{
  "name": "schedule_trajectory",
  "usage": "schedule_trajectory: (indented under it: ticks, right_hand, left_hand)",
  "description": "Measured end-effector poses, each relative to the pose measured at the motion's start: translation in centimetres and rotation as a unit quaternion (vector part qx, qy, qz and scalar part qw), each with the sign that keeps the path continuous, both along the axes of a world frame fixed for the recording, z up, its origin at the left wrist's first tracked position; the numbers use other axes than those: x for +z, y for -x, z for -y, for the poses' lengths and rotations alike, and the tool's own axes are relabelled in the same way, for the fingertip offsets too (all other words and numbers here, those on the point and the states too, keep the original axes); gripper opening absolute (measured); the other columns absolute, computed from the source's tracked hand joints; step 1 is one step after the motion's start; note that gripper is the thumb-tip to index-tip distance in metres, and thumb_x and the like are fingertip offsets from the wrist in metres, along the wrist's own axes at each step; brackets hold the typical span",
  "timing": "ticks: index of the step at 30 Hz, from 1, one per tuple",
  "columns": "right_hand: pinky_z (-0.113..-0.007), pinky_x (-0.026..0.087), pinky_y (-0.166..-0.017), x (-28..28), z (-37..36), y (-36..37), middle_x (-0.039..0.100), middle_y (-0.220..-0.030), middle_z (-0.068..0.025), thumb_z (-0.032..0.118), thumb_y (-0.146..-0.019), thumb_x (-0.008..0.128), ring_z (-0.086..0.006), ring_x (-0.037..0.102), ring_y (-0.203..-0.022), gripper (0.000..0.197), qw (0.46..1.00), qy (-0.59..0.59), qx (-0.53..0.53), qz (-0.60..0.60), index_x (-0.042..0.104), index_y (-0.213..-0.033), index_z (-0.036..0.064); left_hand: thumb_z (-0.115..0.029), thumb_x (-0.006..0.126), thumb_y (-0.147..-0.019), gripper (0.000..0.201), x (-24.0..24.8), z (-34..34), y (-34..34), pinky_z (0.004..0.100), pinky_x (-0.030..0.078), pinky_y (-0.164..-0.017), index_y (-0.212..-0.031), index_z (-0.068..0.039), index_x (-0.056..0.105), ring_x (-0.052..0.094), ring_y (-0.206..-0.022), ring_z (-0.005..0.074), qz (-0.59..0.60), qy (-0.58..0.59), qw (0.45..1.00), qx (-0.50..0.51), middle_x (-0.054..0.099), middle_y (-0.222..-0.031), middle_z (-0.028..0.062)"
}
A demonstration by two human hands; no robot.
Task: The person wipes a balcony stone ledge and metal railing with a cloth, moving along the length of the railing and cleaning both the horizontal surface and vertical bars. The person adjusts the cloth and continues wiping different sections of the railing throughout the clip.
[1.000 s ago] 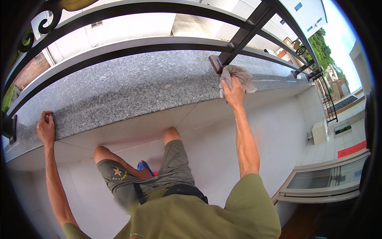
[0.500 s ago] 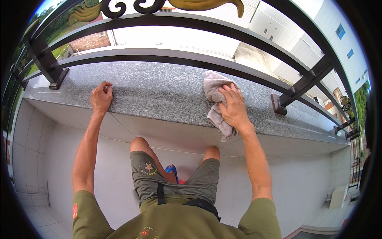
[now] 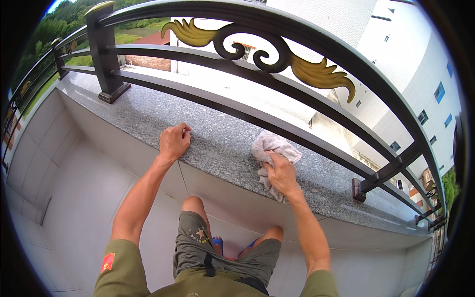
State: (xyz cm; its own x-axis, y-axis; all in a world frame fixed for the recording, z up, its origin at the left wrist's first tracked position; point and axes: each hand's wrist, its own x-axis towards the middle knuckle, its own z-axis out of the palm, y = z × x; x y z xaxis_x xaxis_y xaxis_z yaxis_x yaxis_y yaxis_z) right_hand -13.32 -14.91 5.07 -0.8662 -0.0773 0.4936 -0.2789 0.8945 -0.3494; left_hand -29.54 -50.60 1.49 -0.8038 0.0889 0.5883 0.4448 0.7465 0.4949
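Note:
My right hand [image 3: 282, 173] grips a crumpled grey-beige cloth [image 3: 271, 144] against the speckled grey granite ledge [image 3: 217, 131]. Part of the cloth spreads out beyond the fingers toward the railing; a loose fold trails below, by the ledge's front edge. To the left, my left hand [image 3: 174, 142] rests on the ledge near that edge, its fingers curled in, with nothing seen in them.
A dark metal railing [image 3: 232, 106] with gold leaf ornaments [image 3: 321, 74] runs along the far side of the ledge. Its posts stand on the granite at left [image 3: 115, 94] and right [image 3: 359, 190]. Below are a tiled wall and pale floor [image 3: 94, 183].
The view has shifted and turned, showing more of the railing. My right hand and the cloth are closer to my left hand. Its fingers, earlier spread over the cloth, now bunch it.

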Motion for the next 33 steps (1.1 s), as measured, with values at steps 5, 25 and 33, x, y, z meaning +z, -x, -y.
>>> schedule_trajectory:
  ticks: [5,25,33]
  right_hand:
    - [-0.037,0.058,-0.094,6.7,1.1,-0.7,0.075,-0.122,-0.0111,0.029,-0.11,0.067,-0.0202,0.071,-0.109,0.038,0.757,0.639,0.101,0.096,0.069,-0.131,-0.0034]
    - [-0.052,0.043,-0.107,27.3,0.5,10.0,0.077,-0.11,-0.0166,0.025,-0.1,0.076,-0.0385,0.066,-0.114,0.026,0.772,-0.279,-0.148,-0.551,0.08,-0.113,0.002]
    - [-0.048,0.05,-0.102,21.8,16.5,20.8,0.078,-0.104,-0.0146,0.01,-0.082,0.079,-0.0323,0.071,-0.106,0.02,0.804,-0.342,0.169,-0.456,0.08,-0.101,0.0034]
  left_hand:
    - [-0.016,0.068,-0.092,0.014,0.6,-0.8,0.2,0.0495,0.057,-0.072,-0.099,-0.013,0.079,0.075,-0.078,0.0361,0.03,-0.012,0.999,-0.007,0.076,-0.078,0.0123]
    - [-0.015,0.068,-0.089,0.01,0.1,-0.1,-0.4,0.0504,0.059,-0.069,-0.095,-0.014,0.077,0.076,-0.079,0.0353,0.018,0.023,1.0,-0.001,0.077,-0.082,0.0111]
    - [-0.013,0.071,-0.09,0.011,-0.2,0.1,0.7,0.0448,0.055,-0.067,-0.098,-0.012,0.078,0.072,-0.07,0.0316,0.005,-0.038,0.999,-0.037,0.07,-0.071,0.0093]
